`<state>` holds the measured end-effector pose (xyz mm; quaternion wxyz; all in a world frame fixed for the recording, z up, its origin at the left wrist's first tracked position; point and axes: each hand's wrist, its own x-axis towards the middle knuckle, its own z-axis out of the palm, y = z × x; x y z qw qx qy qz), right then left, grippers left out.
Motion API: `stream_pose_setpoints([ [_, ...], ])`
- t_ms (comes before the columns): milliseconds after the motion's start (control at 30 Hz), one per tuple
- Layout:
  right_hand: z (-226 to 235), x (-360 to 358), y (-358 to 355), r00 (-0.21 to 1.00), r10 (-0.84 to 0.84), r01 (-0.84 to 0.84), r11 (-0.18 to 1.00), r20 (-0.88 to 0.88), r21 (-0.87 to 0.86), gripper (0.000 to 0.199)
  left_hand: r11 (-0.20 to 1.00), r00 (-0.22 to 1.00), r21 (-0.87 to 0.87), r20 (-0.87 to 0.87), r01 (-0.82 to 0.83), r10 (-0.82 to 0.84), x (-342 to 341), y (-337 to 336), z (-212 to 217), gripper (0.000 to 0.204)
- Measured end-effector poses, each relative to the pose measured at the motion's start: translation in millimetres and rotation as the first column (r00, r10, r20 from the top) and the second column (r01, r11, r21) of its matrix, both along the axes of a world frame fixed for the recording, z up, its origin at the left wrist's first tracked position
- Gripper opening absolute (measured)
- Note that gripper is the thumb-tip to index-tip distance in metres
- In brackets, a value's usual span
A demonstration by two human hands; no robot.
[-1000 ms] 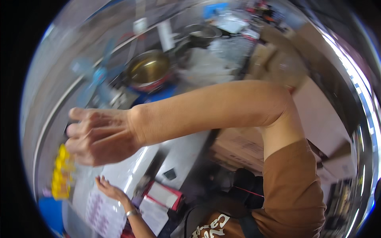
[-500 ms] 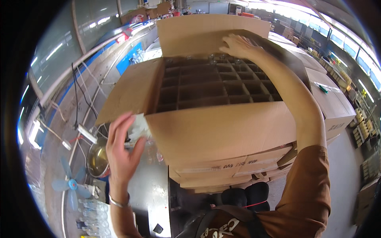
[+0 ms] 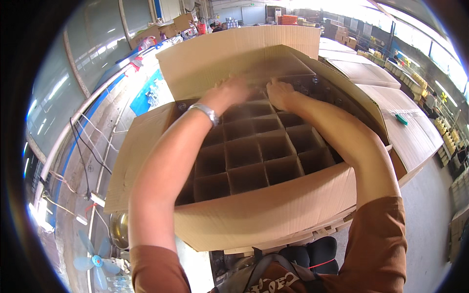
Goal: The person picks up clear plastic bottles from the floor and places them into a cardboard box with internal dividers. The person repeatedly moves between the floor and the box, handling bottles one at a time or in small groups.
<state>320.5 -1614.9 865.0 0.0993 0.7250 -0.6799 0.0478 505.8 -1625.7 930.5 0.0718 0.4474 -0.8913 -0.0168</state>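
Both the left hand [image 3: 233, 92], blurred, and the right hand [image 3: 280, 94] are resting at the divider grid [image 3: 245, 155] inside the open cardboard carton [image 3: 273, 210], centre frame. The right is appearing curled; pinching cannot be confirmed for either. Glass bottles [image 3: 315, 80] are occupying some far cells, suggesting partial loading.

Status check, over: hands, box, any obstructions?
Left hand, blurred, and right hand over brown cardboard divider grid; grips unclear. Open brown cardboard box surrounds grid. Raised brown cardboard flap beyond hands, apparently not blocking them.
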Motion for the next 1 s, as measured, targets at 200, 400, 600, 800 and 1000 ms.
stream_pose_setpoints([
  [200, 7.8, -9.3, 4.2, 0.998, -0.043, 0.042, 0.999, 0.048, 0.003, 0.022, 0.996, 0.993, -0.066, 0.099, -0.057, 0.064, -21.6, -31.4, -54.0, 0.048],
  [400, 50.6, -30.7, -1.1, 0.979, -0.068, 0.091, 0.989, 0.193, -0.114, 0.024, 0.976, 0.98, -0.162, -0.158, -0.148, 0.123, -25.9, -33.0, -72.9, 0.024],
  [600, 148.5, -13.1, 34.4, 0.993, 0.091, -0.033, 0.838, 0.079, -0.544, 0.026, 0.96, 0.947, -0.178, -0.275, -0.218, 0.164, -7.6, -56.9, -73.5, 0.025],
  [800, 166.3, -12.9, 56.6, 0.843, 0.49, -0.142, 0.601, 0.223, -0.787, 0.024, 0.865, 0.879, -0.439, -0.476, -0.244, 0.006, 45.2, -107.8, 3.0, 0.031],
  [1000, 125.0, -33.6, 19.6, 0.546, 0.355, -0.267, 0.932, 0.759, -0.244, 0.026, 0.687, 0.75, -0.707, -0.544, -0.167, -0.378, 130.4, -63.9, 101.3, 0.038],
])
